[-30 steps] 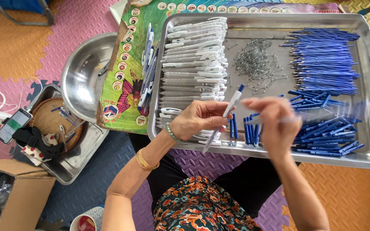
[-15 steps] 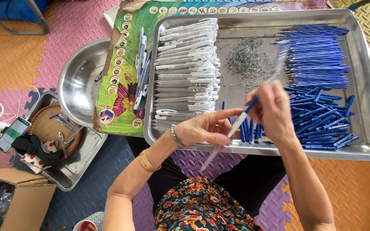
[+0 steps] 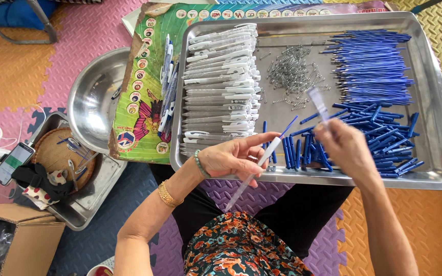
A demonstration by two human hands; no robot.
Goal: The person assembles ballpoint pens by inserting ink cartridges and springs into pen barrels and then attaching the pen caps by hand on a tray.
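The left hand holds a thin clear pen barrel between thumb and fingers, closed around its upper part. The barrel is tilted, its lower end pointing down toward the person's lap, and a blue refill sticks out of its top end. The right hand is just beside it, over the front part of the steel tray, and its fingers pinch a small pale piece that is blurred, so I cannot tell exactly what it is.

Inside the tray, on the left, lie rows of white pen bodies. In the middle is a heap of small metal springs. At the right back there is a neat pile of blue refills, and nearer to the hands lie short blue pen parts, scattered.

Left of the tray lies a colourful cardboard sheet, then a round steel bowl. A phone lies on the floor at the far left.
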